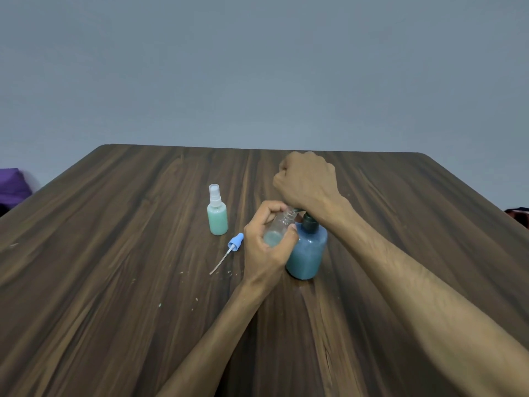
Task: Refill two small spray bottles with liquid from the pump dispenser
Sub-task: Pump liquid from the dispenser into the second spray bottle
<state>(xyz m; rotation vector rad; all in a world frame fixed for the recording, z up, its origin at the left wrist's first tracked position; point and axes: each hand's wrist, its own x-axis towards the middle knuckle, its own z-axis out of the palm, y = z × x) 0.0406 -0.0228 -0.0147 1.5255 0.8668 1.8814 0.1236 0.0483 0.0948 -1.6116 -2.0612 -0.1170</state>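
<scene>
A blue pump dispenser with a dark collar stands near the middle of the wooden table. My right hand is a fist on top of it, and the pump head is hidden beneath. My left hand grips a clear small spray bottle, tilted with its open neck up against the dispenser's nozzle; a little pale green liquid sits in its bottom. That bottle's blue spray cap with its thin tube lies on the table to the left. A second small spray bottle, full of green liquid and capped, stands upright further left.
Small pale specks are scattered on the table in front of the blue cap. A purple object lies beyond the table's left edge, and a dark reddish thing beyond the right edge. A grey wall is behind.
</scene>
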